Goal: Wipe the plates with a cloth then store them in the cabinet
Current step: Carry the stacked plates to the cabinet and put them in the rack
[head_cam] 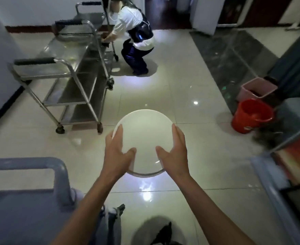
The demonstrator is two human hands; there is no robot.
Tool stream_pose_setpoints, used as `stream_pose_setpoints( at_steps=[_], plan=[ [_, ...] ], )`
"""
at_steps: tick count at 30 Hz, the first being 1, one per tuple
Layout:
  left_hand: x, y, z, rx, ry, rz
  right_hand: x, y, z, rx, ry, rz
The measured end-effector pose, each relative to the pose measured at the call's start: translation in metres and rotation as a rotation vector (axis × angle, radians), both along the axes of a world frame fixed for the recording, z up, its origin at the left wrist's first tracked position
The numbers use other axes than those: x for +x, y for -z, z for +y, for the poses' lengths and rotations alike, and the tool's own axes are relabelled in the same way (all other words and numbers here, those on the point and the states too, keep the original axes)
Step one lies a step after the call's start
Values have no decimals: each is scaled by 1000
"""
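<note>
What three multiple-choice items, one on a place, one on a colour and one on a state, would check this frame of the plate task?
1. Where is the white plate?
A. On a trolley shelf
B. Held above the floor between both hands
C. Inside the bucket

2. What colour is the bucket at the right?
A. Red
B. Green
C. Black

3. How is the plate being held?
A. By the left hand only
B. By the right hand only
C. By both, one at each side of the rim

Key:
1 B: the plate sits in the air over the tiled floor, away from the steel trolley.
2 A: the bucket is plainly red, beside a pink bin.
3 C: the left hand and the right hand each clasp an edge, thumbs on top.
</note>
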State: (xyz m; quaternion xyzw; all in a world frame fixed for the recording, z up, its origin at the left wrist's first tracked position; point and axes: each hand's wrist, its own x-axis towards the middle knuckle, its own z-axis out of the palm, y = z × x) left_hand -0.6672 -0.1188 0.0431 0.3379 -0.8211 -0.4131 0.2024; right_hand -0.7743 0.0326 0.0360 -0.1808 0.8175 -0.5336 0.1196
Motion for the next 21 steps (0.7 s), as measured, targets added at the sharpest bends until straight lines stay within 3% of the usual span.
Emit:
stream_pose_setpoints(
  at_steps=[7, 21],
  plan=[
    [-124, 3, 53, 76, 270, 59, -84, -1, 77, -15, 249, 11],
    [-333, 29, 162, 77, 776, -27, -190, 25, 192, -10, 806, -63]
  ],
)
